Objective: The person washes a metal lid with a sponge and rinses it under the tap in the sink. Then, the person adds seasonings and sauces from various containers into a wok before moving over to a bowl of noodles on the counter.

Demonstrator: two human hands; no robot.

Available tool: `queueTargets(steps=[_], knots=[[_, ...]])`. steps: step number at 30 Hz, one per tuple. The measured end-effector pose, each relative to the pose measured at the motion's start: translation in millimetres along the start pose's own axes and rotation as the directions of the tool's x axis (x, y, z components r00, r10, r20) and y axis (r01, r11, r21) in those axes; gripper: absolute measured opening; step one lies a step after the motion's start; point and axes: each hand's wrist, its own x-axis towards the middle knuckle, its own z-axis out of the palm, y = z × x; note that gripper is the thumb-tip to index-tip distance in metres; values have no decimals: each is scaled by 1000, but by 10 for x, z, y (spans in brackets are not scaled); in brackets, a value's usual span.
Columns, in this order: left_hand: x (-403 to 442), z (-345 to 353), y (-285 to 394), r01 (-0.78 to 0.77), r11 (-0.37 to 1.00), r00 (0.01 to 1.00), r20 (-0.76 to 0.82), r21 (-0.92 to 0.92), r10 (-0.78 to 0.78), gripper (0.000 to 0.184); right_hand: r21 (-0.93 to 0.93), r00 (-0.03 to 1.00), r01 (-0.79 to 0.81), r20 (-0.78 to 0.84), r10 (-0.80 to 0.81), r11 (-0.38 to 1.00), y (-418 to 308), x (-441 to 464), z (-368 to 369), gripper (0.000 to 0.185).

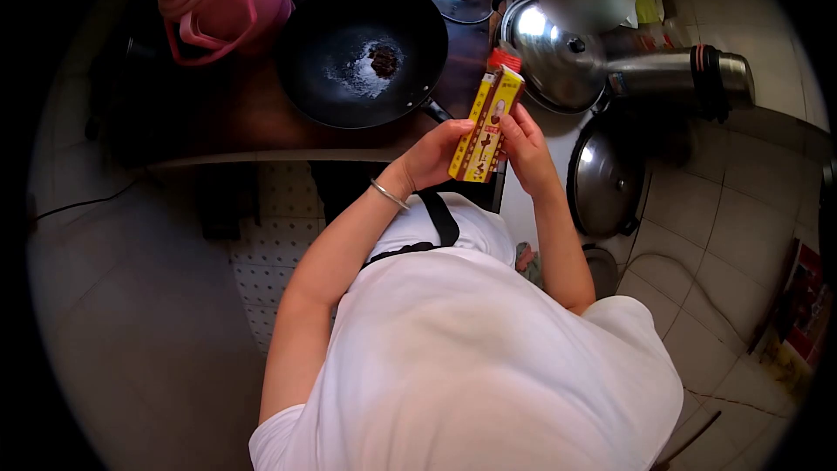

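We grip a yellow box [486,126] in our left hand [427,154] and right hand [530,153], fingers [528,122] partly curled around it, between a wok [349,17] bearing white powder [362,76] and a lidded pot [558,70]; a pink jug [214,0] crowds the wok, a steel flask [663,74] the pot.

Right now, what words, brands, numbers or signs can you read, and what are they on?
"十三香", my best reading, the last character unclear: large characters down the yellow box.
Smaller print on the box: too small to read.
Label on the steel flask: too small.
Red printed sheet at far right: too blurred.
I can read no numbers.
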Motion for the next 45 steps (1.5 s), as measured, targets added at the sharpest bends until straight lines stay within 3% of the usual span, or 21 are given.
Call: queueTargets(steps=[1, 2, 3, 5, 6, 7, 9, 10, 11, 14, 16, 17, 19, 22, 24, 26, 27, 32, 34, 37, 45], knots=[[4, -59, -39, 14, 995, 1000, 11, -96, -13, 57, -45, 999, -9, -42, 7, 999, 23, 3, 12, 35], [12, -27, -33, -25, 999, 997, -80, -43, 21, 56, -39, 985, 112, -129, -116, 993, 29, 43, 109, 31], [-21, -55, -33, -35, 998, 996, -88, -49, 30, 56, -42, 987, 104, -119, -108, 994, 20, 68, 138, 31], [-110, -175, -32, 143, 887, 953, -302, 439, -5, 55, -380, 922, 289, -137, -362, 879, 19, 141, 178, 29], [-196, -282, -43, 234, 760, 906, -419, 606, 56, 58, -473, 909, 275, -156, -387, 837, 17, 180, 195, 28], [-307, -396, -23, 232, 768, 900, -432, 597, 64, 58, -472, 916, 270, -142, -375, 839, 6, 213, 220, 28], [-574, -537, 104, 309, 567, 923, -384, 763, 14, 56, -898, 763, 302, 25, -646, 322, -96, 287, 336, 29], [-701, -654, 135, 356, 470, 910, -414, 807, 20, 54, -925, 748, 315, 104, -656, 212, -81, 377, 334, 31], [-836, -768, 164, 402, 368, 897, -442, 838, 28, 53, -922, 753, 324, 117, -647, 210, -70, 419, 367, 31], [-1227, -1012, 340, 592, 40, 791, -589, 805, 165, 41, -922, 673, 383, 239, -700, 54, -95, 540, 501, 34], [-1428, -1175, 383, 733, -228, 677, -660, 640, 325, 37, -934, 736, 358, 282, -615, 0, -57, 616, 577, 34], [-1490, -1144, 461, 799, -287, 601, -707, 528, 372, 35, -942, 786, 332, 309, -535, -57, -42, 672, 603, 33], [-1592, -1262, 509, 851, -309, 524, -676, 424, 518, 34, -932, 788, 348, 349, -508, -101, 2, 754, 637, 32], [-1616, -1500, 517, 909, -273, 414, -614, 314, 672, 41, -926, 727, 373, 329, -602, -56, 34, 784, 726, 33], [-1620, -1665, 457, 912, -256, 407, -621, 321, 670, 41, -946, 833, 316, 311, -458, -68, 65, 861, 721, 33], [-1568, -1813, 462, 916, -232, 393, -623, 326, 676, 41, -944, 809, 323, 316, -496, -73, 54, 906, 746, 33], [-1553, -1871, 455, 910, -282, 415, -634, 305, 652, 44, -945, 791, 321, 306, -530, -67, 69, 904, 757, 32], [-1515, -1837, 466, 901, -347, 429, -653, 260, 624, 47, -950, 832, 309, 290, -473, -37, 146, 980, 712, 32], [-1497, -1772, 574, 904, -316, 419, -748, 290, 514, 47, -954, 846, 300, 275, -456, -19, 175, 936, 704, 32], [-1475, -1744, 595, 894, -338, 434, -757, 294, 489, 47, -955, 805, 295, 271, -528, -41, 175, 960, 726, 31], [-1431, -1758, 645, 889, -370, 440, -734, 271, 518, 49, -947, 777, 321, 276, -566, -21, 181, 967, 685, 30]])
